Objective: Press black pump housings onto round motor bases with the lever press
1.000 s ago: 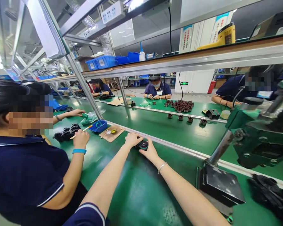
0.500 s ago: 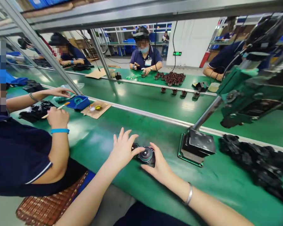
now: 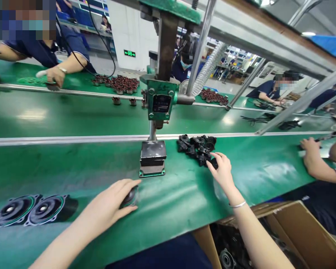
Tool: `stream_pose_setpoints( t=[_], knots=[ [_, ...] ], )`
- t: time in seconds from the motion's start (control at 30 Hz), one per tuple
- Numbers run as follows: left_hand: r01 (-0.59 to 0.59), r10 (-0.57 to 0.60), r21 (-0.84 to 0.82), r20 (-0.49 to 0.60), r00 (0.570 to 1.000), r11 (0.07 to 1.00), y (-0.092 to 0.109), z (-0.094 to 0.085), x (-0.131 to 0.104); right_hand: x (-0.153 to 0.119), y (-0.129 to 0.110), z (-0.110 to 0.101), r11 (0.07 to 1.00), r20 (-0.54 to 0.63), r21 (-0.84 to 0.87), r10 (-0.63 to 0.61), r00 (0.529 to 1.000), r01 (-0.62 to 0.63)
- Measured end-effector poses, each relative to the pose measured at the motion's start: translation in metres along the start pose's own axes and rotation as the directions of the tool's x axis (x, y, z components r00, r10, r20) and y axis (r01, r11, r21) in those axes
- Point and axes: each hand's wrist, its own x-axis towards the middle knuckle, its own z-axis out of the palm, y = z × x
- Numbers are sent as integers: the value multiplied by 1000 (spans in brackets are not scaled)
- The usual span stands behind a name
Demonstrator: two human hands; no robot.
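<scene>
My left hand (image 3: 113, 203) curves its fingers and thumb round a black round motor housing (image 3: 130, 196), which is low over or on the green bench; the palm hides part of it. To the left lie two more black round housings (image 3: 46, 209), side by side, with green rings round their rims and a pale centre. My right hand (image 3: 223, 170) is at the near side of a pile of black plastic parts (image 3: 193, 145), thumb and fingers round one black part (image 3: 203, 156) at its front edge.
A bench press with a green head (image 3: 161, 101) and a black block on its base (image 3: 153, 153) stands between my hands. An open cardboard box (image 3: 305, 231) of dark parts sits below the bench at right. A co-worker's hand (image 3: 310, 149) is at far right. Copper-wound parts (image 3: 124, 85) lie across.
My view has swung right. My right hand has left the housings and moved right to the black parts pile. My left hand now grips a housing; two housings lie at left.
</scene>
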Motion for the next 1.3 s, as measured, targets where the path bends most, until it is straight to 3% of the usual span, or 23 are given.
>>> stream_pose_setpoints(
  t=[0.07,0.17,0.27,0.4,0.47,0.53,0.6,0.67,0.7,0.83,1.03,1.2,1.3],
  knots=[
    [-27,27,-82,8,1000,996,22,16,20,1,17,7,1000,9,-20,17,1000,-17],
    [-28,32,-222,14,999,975,42,38,40,3,18,19,1000,34,1,-22,999,21],
    [-9,9,-333,-3,1000,943,46,54,45,7,9,19,995,75,78,-73,994,67],
    [45,-75,-429,-54,996,902,43,69,37,6,-1,0,958,208,258,-184,961,128],
    [82,-123,-474,-56,991,877,42,73,34,0,-7,-7,932,315,346,-224,922,109],
    [116,-161,-524,-40,986,843,42,75,33,-6,-16,-5,907,456,416,-275,847,70],
    [136,-180,-573,-21,983,809,41,75,33,-11,-27,5,889,571,457,-324,754,36],
    [142,-190,-609,-14,982,781,41,75,33,-13,-38,20,885,619,466,-336,710,12],
    [145,-195,-624,-12,981,768,41,75,32,-13,-42,26,888,614,459,-322,720,6],
    [186,-233,-697,28,972,693,42,75,30,-17,-51,36,910,502,414,-224,836,-5],
    [229,-249,-769,94,964,596,42,76,31,-50,-67,49,930,365,367,-131,922,-14],
    [157,-198,-728,30,980,667,39,78,31,-48,-80,69,915,325,404,-147,934,4],
    [112,-158,-683,-5,987,722,37,76,31,-33,-83,61,890,344,455,-199,918,23]
  ],
)
